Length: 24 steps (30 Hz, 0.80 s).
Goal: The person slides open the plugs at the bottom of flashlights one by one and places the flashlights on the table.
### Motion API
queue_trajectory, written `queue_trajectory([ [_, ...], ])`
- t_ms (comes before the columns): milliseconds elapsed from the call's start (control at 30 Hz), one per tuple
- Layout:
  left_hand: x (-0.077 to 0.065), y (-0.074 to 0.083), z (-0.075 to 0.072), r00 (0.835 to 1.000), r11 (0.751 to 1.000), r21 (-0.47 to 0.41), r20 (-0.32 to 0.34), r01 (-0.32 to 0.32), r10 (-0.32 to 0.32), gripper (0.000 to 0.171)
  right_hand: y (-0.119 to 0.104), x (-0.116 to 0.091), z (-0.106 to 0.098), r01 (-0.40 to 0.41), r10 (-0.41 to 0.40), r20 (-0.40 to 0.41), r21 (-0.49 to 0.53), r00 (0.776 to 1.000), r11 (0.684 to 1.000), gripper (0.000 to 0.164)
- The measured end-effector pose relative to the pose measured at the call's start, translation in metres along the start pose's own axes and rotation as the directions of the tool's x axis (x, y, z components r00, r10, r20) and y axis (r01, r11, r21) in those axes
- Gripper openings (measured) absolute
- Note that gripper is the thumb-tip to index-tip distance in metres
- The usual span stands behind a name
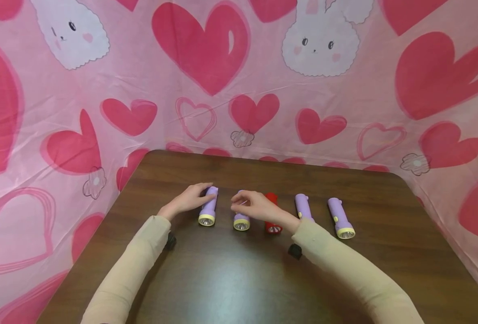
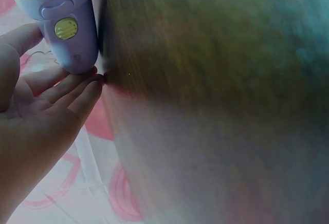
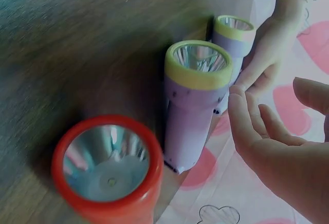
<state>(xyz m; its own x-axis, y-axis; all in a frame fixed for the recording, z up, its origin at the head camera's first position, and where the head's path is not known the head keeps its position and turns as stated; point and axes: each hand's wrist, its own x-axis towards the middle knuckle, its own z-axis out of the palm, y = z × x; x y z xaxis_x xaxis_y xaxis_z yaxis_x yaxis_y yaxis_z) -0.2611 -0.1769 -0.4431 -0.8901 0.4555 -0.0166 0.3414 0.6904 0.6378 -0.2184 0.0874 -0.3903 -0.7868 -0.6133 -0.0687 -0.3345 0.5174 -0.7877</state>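
Note:
My left hand is at the leftmost purple flashlight, which has a yellow rim. In the left wrist view, the thumb lies along one side of that flashlight and the fairly straight fingers reach to its tail end. Over the second purple flashlight hovers my right hand, its fingers loosely bent and nothing between them. The right wrist view shows this flashlight just beside those fingertips. A red flashlight lies to its right, partly covered by the right hand and wrist.
Two more purple flashlights, one partly behind the right sleeve and one at the row's right end, lie on the brown wooden table. All lenses face me. A pink heart-printed cloth hangs behind the table and along its sides.

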Motion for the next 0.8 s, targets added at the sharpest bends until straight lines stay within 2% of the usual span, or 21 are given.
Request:
queue_trajectory([
  [333,-0.001,0.001,-0.002,0.999,0.999,-0.028,0.024,0.033,-0.032,0.062,-0.013,0.007,0.012,-0.033,0.032,0.055,0.018,0.998,0.999,0.041],
  [467,-0.001,0.001,-0.002,1.0,1.0,-0.018,0.018,0.021,-0.02,0.061,-0.016,0.009,0.016,-0.081,0.078,0.068,0.043,0.995,0.996,0.042],
  [800,-0.001,0.0,-0.002,1.0,0.999,-0.028,0.019,0.018,-0.017,0.061,-0.019,0.015,0.026,-0.093,0.092,0.065,0.012,0.994,0.996,0.039],
])
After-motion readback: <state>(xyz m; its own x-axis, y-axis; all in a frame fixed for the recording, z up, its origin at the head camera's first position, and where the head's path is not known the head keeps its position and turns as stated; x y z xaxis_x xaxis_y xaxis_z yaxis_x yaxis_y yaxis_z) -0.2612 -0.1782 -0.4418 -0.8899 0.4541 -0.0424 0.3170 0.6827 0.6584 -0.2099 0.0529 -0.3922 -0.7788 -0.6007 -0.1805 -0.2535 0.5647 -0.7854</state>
